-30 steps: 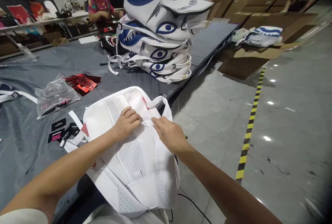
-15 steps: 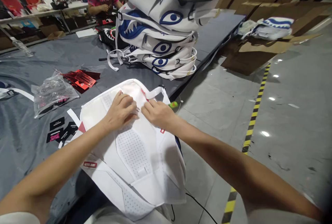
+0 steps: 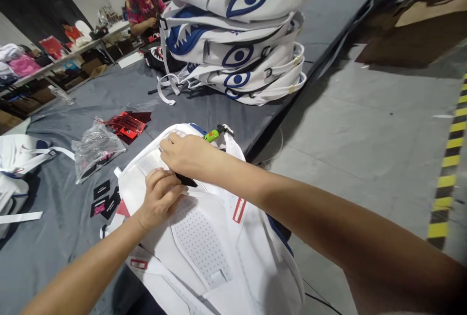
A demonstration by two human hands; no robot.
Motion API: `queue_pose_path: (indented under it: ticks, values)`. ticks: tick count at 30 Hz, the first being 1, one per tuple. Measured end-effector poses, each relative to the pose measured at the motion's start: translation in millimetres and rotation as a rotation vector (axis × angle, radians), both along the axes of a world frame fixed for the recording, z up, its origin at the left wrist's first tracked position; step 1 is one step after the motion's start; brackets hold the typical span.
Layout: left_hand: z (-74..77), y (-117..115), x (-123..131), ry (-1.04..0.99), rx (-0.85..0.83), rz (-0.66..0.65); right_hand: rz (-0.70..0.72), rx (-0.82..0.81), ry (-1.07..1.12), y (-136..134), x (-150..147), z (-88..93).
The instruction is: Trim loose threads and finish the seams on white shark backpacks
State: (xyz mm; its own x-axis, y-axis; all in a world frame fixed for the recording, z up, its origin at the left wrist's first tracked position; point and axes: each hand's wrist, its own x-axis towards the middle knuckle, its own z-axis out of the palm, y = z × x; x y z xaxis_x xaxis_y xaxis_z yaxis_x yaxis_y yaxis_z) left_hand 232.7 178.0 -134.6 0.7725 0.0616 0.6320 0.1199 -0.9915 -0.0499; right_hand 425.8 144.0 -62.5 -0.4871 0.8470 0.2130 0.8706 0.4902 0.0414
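The white backpack with a dotted back panel (image 3: 200,237) lay back side up at the edge of the table, its low end close to the person. Between the hands, a dark slit (image 3: 188,181) showed in the white cloth, so the step looked like work on a back pocket. To do it well, one hand would best keep the cloth flat and snug while the other worked gently, so nothing bunched up.

The person's left hand (image 3: 160,197) touched the cloth by the slit, fingers bent and close together. The right hand (image 3: 188,154) was higher up, its fingers curled down on the bag near the top. The fingertips were partly hidden, so one could not tell if either hand pinched anything.

Beyond was the grey cloth-covered table (image 3: 124,91), with a tall pile of white backpacks with blue eyes (image 3: 222,52).
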Motion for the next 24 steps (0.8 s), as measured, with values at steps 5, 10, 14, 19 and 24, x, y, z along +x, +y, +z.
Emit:
queue_pose_path:
  ticks: [5, 10, 14, 19, 24]
  values:
    - [-16.7, 10, 4, -0.072, -0.016, 0.075, -0.001, 0.024, -0.016, 1, 5, -13.1]
    - [-31.7, 25, 19, -0.028, -0.201, 0.544, -0.043, 0.022, -0.242, -37, 25, -35.1]
    - [-39.1, 24, 28, 0.075, -0.231, 0.605, -0.062, 0.091, -0.351, -75, 33, -58.0]
    - [-37.4, 18, 34, 0.111, -0.312, 0.604, -0.125, 0.202, -0.331, -103, 32, -80.4]
    - [-17.2, 20, 19, 0.238, -0.444, 0.562, -0.178, 0.332, -0.047, -132, 61, -78.0]
